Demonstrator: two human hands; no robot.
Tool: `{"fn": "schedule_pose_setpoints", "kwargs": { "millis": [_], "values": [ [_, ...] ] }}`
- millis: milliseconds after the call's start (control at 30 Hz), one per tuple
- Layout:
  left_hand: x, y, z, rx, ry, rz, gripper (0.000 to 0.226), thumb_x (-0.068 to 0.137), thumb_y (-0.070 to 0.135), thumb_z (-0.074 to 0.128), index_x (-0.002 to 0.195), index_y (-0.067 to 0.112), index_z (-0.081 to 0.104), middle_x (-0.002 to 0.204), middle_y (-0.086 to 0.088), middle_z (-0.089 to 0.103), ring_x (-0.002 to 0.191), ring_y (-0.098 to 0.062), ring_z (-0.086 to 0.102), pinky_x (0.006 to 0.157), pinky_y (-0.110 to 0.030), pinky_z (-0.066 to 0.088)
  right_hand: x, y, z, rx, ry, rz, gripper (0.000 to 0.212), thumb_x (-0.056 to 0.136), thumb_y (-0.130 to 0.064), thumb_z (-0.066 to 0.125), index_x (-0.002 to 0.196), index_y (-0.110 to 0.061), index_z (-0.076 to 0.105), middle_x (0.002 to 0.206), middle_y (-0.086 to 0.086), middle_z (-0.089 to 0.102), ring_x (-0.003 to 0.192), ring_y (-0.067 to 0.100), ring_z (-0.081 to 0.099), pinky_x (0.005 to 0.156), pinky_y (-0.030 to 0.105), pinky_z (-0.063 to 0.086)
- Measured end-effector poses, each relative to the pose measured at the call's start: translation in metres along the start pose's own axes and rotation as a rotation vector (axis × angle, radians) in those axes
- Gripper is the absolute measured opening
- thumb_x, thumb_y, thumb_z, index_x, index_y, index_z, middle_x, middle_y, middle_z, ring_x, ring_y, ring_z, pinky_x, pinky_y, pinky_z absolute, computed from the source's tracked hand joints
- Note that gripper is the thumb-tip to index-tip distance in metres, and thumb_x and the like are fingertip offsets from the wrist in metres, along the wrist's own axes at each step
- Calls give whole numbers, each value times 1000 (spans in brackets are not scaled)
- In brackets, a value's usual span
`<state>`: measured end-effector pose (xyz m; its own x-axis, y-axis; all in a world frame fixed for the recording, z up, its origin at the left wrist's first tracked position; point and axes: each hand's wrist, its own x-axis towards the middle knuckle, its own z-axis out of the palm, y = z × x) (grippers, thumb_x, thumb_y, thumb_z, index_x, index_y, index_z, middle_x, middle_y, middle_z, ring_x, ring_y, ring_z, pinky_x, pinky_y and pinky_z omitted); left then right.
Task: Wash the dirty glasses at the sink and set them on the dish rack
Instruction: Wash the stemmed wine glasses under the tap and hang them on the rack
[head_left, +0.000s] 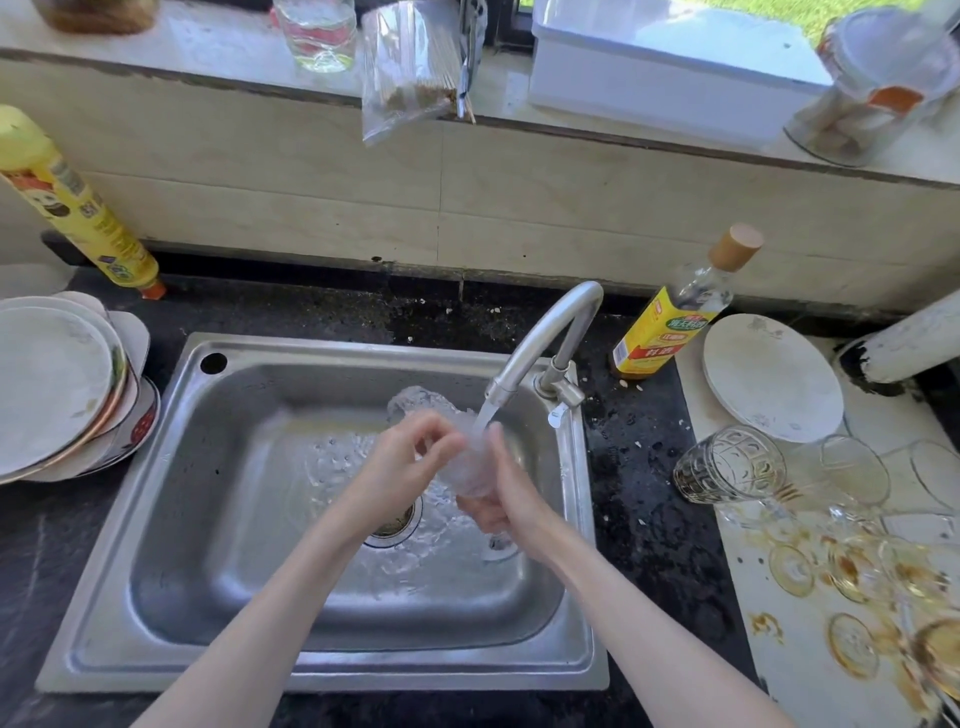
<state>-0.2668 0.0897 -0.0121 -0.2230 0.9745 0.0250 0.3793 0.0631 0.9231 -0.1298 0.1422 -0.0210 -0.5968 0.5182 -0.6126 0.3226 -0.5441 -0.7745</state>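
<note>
In the head view, the person holds a clear drinking glass (462, 462) over the shiny metal sink (156, 519), under water running from the silver tap (540, 338). The right hand (506, 499) has its fingers curled round the glass. The left hand (400, 467) pinches its rim. More dirty clear glasses (732, 465) lie on the table on the right.

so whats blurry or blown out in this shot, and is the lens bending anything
Head view: the glass under the faucet smears into the running water, so both hands' grip on it is hard to read; sunlight blows out the white box on the sill; the wide lens bows the yellow bottle and the sink edges outward.
</note>
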Motion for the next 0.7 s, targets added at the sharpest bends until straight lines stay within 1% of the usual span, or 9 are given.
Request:
{"fn": "schedule_pose_setpoints", "kwargs": {
  "millis": [67, 167, 200, 300, 400, 467, 567, 633, 700],
  "values": [
    [1, -1, 0, -1, 45, 41, 31, 87, 53, 46, 67, 29, 51, 77, 6, 54, 80, 1, 47, 75, -11, 35, 2, 1, -1, 186, -19, 136, 76, 88, -71, 7, 61, -19, 54, 41, -7, 33, 33, 6, 22, 37, 18, 13],
    [-1, 5, 3, -135, -16, -30, 41, 88, 55, 43, 76, 17, 54, 99, 7, 52, 90, 9, 48, 80, -6, 35, 4, -1, -2, 305, -109, 219, 81, 86, -75, 10, 60, -13, 54, 38, -5, 31, 29, 7, 21, 33, 14, 15],
    [-2, 7, 4, -225, -56, -80, 39, 90, 51, 43, 79, 14, 52, 100, 7, 52, 84, 11, 50, 75, -7, 39, 4, -2, -2, 324, -136, 220, 81, 86, -75, 10, 64, -11, 55, 38, -5, 33, 29, 7, 22, 33, 15, 15],
    [-3, 2, 10, -355, -63, -258, 26, 91, 36, 42, 79, 15, 48, 73, 8, 52, 61, 2, 49, 64, -19, 42, 2, 0, -2, 280, -110, 155, 73, 90, -70, 13, 84, -14, 60, 54, 0, 48, 42, 9, 33, 40, 20, 22],
    [0, -5, 22, -390, 42, -419, 27, 93, 38, 43, 82, 15, 50, 74, 3, 56, 71, -13, 53, 77, -36, 46, -4, 4, 5, 47, 48, 25, 53, 90, -63, 29, 115, -25, 56, 75, 0, 54, 54, 8, 35, 48, 19, 26],
    [3, 0, 31, -368, 52, -460, 21, 96, 36, 41, 87, 19, 49, 82, 1, 55, 77, -13, 52, 73, -25, 44, -7, 7, 8, 20, 69, 25, 54, 87, -66, 29, 122, -30, 49, 60, -6, 44, 46, 6, 29, 45, 19, 23],
    [6, 3, 35, -388, 31, -456, 6, 91, 38, 54, 95, 35, 51, 90, 0, 59, 79, -15, 56, 61, -23, 43, -10, 5, 5, 271, -38, 235, 72, 84, -76, 16, 90, -19, 59, 41, -7, 27, 31, 6, 19, 35, 15, 15],
    [9, 5, 32, -457, 10, -461, 16, 83, 39, 66, 96, 39, 56, 86, -3, 62, 67, -11, 59, 52, -24, 42, -10, -1, 3, 366, -98, 289, 76, 79, -81, 21, 70, -12, 51, 36, -5, 26, 26, 7, 19, 33, 12, 15],
    [13, 7, 35, -498, 86, -508, 26, 76, 34, 73, 98, 31, 58, 74, 0, 59, 52, -5, 55, 44, -20, 38, -9, -3, 4, 348, -94, 265, 76, 80, -80, 20, 67, -12, 51, 37, -3, 30, 27, 9, 25, 34, 15, 20]
  ]
}}
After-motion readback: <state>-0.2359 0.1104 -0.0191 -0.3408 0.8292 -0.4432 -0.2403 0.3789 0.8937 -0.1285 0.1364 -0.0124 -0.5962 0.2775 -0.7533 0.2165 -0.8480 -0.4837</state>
